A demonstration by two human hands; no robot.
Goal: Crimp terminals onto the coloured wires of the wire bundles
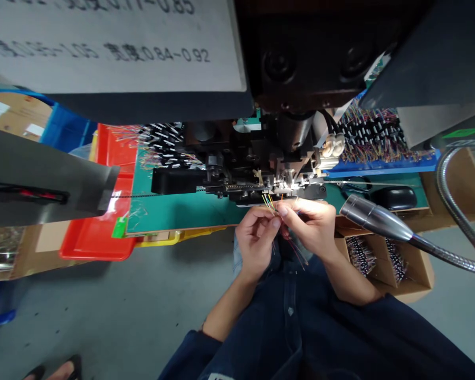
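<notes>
Thin coloured wires (267, 200), some yellow, green and orange, run between my fingertips and the front of a black metal crimping machine (253, 158). My left hand (257, 240) pinches the wires between thumb and index finger, just below the lit working point (285, 184). Close beside it, my right hand (311, 224) is closed on the same bundle, thumb and index finger together. Darker, reddish wire ends hang below both hands, in front of my dark blue jacket (291, 311). Where exactly each wire tip sits in the machine is too small to tell.
Wire bundles lie behind the machine at left (162, 145) and in a blue tray (380, 168) at right. A red tray (95, 248) stands left. A lamp (376, 219) on a flexible neck reaches in from the right, above a cardboard box (415, 282) holding more bundles.
</notes>
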